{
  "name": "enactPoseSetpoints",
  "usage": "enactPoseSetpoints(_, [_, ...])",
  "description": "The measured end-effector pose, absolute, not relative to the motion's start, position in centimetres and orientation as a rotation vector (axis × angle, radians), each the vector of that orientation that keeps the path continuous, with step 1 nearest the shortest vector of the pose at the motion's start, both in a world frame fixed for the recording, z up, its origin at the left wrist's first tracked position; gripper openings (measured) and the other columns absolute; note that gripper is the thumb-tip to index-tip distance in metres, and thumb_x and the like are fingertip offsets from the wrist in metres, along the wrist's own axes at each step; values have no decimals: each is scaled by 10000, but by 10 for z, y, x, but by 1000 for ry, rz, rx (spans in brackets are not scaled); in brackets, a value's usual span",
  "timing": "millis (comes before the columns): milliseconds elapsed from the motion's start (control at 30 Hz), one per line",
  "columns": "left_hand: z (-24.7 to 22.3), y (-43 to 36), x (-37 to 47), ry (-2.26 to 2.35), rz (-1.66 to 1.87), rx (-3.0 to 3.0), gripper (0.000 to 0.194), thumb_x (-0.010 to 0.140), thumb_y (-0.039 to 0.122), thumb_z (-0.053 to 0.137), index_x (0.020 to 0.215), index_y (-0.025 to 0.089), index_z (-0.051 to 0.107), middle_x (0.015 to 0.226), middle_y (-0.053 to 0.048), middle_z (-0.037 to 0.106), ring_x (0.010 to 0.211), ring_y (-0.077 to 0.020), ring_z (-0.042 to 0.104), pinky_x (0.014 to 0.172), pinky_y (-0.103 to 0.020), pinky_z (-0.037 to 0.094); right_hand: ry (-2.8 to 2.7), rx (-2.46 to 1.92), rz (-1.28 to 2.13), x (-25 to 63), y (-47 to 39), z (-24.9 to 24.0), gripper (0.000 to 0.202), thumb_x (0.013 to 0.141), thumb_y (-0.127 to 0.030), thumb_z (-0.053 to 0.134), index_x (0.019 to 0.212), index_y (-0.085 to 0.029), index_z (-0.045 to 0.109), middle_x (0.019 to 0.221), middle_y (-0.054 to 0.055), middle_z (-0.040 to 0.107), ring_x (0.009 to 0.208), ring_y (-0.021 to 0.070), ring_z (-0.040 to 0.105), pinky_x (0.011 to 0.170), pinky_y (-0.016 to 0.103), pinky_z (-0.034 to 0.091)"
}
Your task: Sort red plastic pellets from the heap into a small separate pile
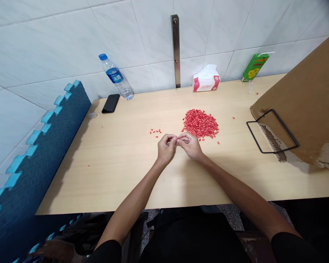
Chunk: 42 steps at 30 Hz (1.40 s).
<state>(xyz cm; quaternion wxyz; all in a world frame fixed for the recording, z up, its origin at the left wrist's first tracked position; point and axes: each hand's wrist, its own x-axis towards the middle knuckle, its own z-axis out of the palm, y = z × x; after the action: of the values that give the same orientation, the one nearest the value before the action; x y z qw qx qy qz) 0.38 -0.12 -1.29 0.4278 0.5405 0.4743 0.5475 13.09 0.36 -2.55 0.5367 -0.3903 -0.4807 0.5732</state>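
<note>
My left hand and my right hand meet fingertip to fingertip over the table, both closed in a pinch. A speck of red shows between them, seemingly one small red cylindrical piece, mostly hidden by the fingers. Just beyond my right hand lies a heaped pile of small red cylindrical pieces. To the left of my left hand, several similar loose pieces are scattered on the wooden tabletop.
Along the tiled wall stand a water bottle, a tissue pack and a green drink carton. A black phone lies at the back left. Blue foam mat borders the left; a cardboard box with a black wire frame occupies the right.
</note>
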Motion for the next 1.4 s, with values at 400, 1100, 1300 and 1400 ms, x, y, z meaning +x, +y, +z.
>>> enactPoseSetpoints(400, [-11, 2, -2, 1183, 1383, 1496, 143, 759, 316, 686, 802, 183, 712, 802, -47, 643, 782, -145, 607, 733, -278, 483, -992, -868, 1459, 137, 8, -24, 327, 665, -443, 757, 825, -184, 636, 741, 14, 699, 674, 139, 668, 703, 315, 558])
enactPoseSetpoints(1100, [-8, 3, -4, 1145, 1332, 1368, 141, 670, 312, 760, 707, 181, 726, 744, -42, 676, 711, -141, 625, 684, -273, 490, -999, -853, 1543, 142, 9, -23, 321, 681, -451, 746, 824, -187, 633, 706, 8, 702, 645, 138, 673, 680, 309, 553])
enactPoseSetpoints(1300, [-10, 2, -3, 1140, 1336, 1327, 155, 651, 306, 773, 705, 170, 724, 738, -39, 673, 691, -134, 624, 659, -262, 489, -993, -830, 1540, 142, 9, -22, 312, 670, -440, 757, 813, -188, 643, 708, 6, 696, 636, 136, 660, 663, 309, 552])
enactPoseSetpoints(1400, [-9, 2, -3, 1141, 1338, 1325, 147, 653, 301, 771, 700, 169, 724, 736, -39, 677, 692, -133, 626, 656, -255, 489, -990, -823, 1549, 142, 9, -22, 306, 675, -428, 758, 816, -182, 643, 708, 9, 700, 635, 134, 662, 655, 299, 549])
